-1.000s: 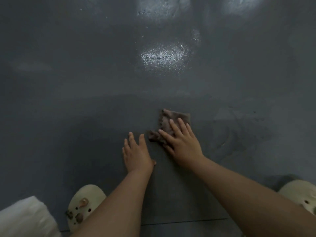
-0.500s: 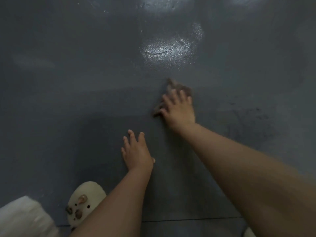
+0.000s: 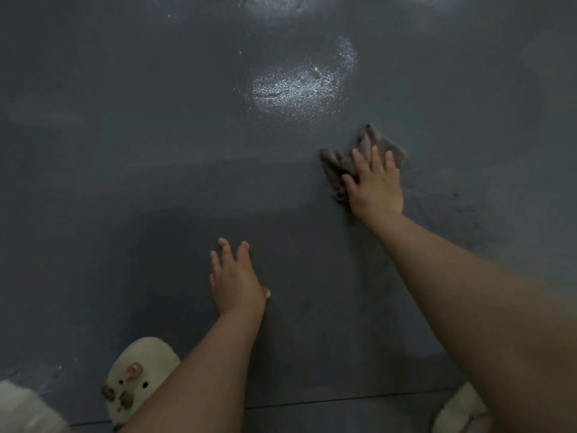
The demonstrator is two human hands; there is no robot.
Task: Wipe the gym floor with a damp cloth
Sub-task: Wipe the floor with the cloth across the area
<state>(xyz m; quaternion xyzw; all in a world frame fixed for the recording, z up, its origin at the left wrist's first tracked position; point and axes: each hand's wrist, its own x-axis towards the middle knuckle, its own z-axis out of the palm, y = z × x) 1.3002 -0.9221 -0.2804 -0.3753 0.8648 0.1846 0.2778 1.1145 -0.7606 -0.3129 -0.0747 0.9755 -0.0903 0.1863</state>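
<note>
Pressing flat on the brown cloth (image 3: 368, 157), the right hand (image 3: 374, 189) lies palm down with its fingers (image 3: 376, 157) straight and slightly spread; nothing is curled round or pinched. The cloth is crumpled, and shows beyond the fingertips and to the thumb side of the hand, with one corner pointing away past the fingertips. It lies directly on the floor (image 3: 125, 182).

The left hand (image 3: 235, 279) rests palm down on bare floor, fingers extended and slightly apart, holding nothing. It sits well apart from the cloth, nearer the person than the right hand.

The floor is a dark grey, smooth coated surface. Beyond the right fingertips a bright patch of reflected light (image 3: 296, 89) shows a fine speckled texture, and fainter reflections sit at the far edge of the view. A curved boundary runs across the floor between the two hands, with the nearer zone reading darker than the farther one. On the little-finger side of the right hand the surface carries dark smudged marks (image 3: 452, 201). A thin straight seam (image 3: 343, 400) crosses the floor close to the person, behind both wrists.

A cream slipper (image 3: 137, 379) with small brown charms sits behind the left hand; a second cream slipper (image 3: 459, 410) shows partly behind the right forearm. A white fabric edge (image 3: 22, 410) occupies the near left corner.
</note>
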